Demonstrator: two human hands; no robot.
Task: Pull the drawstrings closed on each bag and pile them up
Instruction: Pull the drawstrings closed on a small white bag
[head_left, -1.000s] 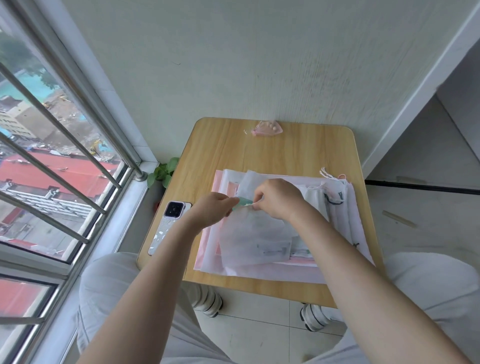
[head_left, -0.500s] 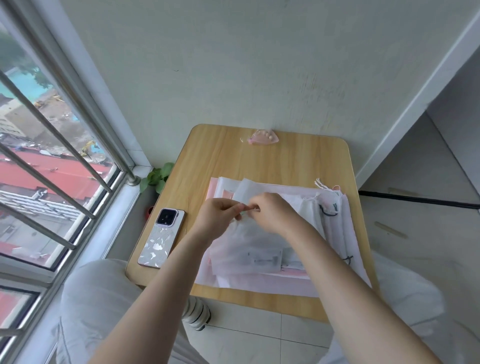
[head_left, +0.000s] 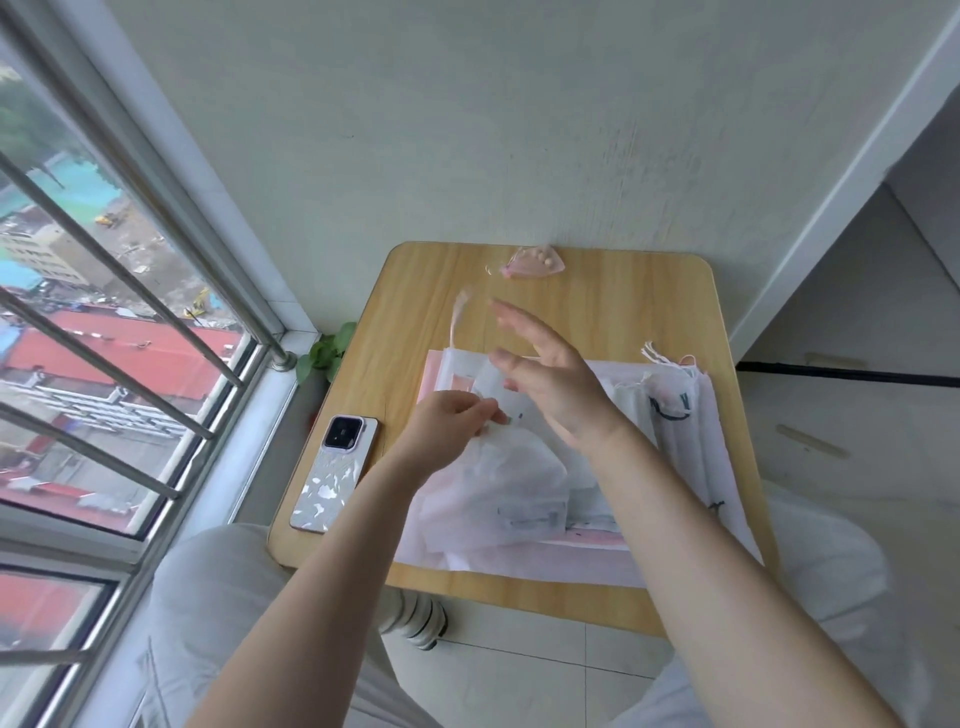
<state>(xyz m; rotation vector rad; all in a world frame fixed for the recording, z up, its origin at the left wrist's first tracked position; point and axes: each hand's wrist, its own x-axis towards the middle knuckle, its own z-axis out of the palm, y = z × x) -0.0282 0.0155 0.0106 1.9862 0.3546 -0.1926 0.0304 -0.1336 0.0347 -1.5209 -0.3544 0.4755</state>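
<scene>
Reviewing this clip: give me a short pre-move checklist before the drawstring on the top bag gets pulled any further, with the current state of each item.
1. Left hand pinches the top bag at its mouth: ok.
2. Right hand holding a drawstring: not ok; its fingers are spread and blurred, raised above the bags.
3. Bag mouth cinched shut: cannot tell.
4. Closed bags lying at the right of the table: ok.
5. Phone clear of the bags: ok.

At frame centre, the left hand (head_left: 451, 427) pinches the gathered mouth of a white drawstring bag (head_left: 493, 493) lying on a stack of bags (head_left: 691, 467) on the tabletop (head_left: 613, 312). The right hand (head_left: 550, 379) hovers above, fingers spread. A phone (head_left: 335, 473) lies at left.
</scene>
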